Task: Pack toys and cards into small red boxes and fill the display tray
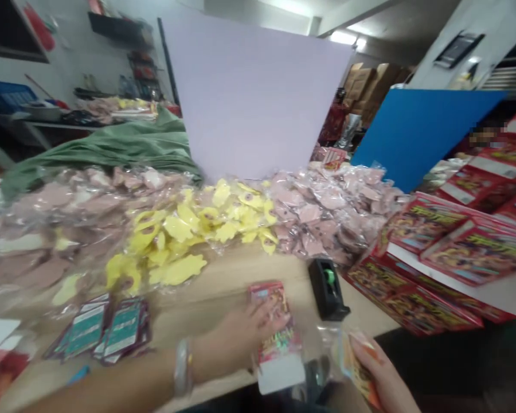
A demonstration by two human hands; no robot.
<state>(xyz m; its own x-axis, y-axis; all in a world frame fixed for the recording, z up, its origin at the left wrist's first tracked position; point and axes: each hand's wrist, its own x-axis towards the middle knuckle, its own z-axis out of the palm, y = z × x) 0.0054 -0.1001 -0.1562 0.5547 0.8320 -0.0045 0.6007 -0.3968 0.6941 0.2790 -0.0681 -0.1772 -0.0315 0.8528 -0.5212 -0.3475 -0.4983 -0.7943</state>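
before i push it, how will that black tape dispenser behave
The black tape dispenser looks blocky and rigid, so it probably feels heavy for its size. Its low body lies flat on the wooden table, so a push would likely slide it rather than tip it. The green part in its top may spin if knocked.

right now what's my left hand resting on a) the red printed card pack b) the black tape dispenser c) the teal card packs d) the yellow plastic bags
a, the left hand has its fingers lying over the red printed card pack, well apart from the black tape dispenser, while the right hand holds an orange printed card.
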